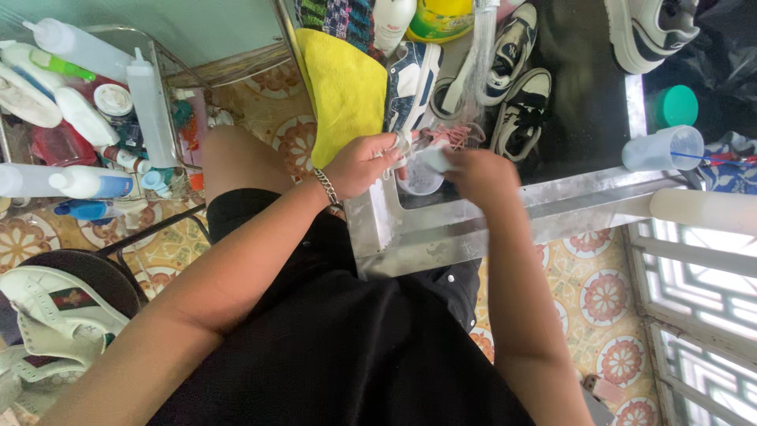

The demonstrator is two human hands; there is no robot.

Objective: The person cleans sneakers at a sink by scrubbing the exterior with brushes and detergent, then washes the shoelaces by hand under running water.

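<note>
Four sneakers on desk (pixel 583 193). Left hand (pixel 364 164) grips blue-white sneaker (pixel 410 83); right hand (pixel 482 175) closed on pale cloth (pixel 435 158).

Down below lies a tiled floor (pixel 607 296), cream with orange and red flower medallions. Across the middle runs a shiny metal-framed table with a dark top (pixel 576 95). Over on one side stands a wire metal rack (pixel 169 71) packed with white squeeze bottles (pixel 150 106) and small containers. Opposite, a white-framed window with ribbed glass (pixel 702 315) lets in bright daylight. Up top, a pale blue-green wall (pixel 197 28) catches that even light. A round dark stool seat (pixel 87 276) sits low beside the rack.
</note>
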